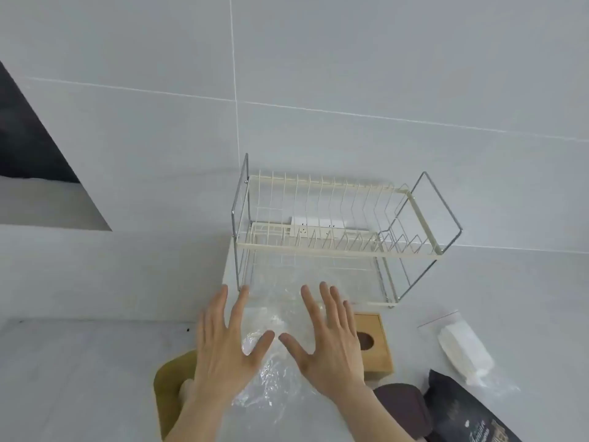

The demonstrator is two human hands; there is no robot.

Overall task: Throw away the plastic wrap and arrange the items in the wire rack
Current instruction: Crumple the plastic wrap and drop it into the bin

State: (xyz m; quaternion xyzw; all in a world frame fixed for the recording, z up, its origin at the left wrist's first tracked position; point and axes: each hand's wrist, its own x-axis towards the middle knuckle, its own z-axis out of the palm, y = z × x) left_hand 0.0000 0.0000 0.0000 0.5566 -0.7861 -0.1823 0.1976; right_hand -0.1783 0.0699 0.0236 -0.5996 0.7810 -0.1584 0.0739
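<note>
The wire rack is standing at twelve o'clock on the tabletop. The plastic wrap, likely light, limp and slippery, is lying crumpled before it; bunching its middle looks best. The left hand and right hand are hovering palms-down, each grip spread empty.

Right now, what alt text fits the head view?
Both open hands, left hand and right hand, hover over crumpled plastic wrap on a grey counter before an empty two-tier wire rack; a wooden box lies right.
</note>
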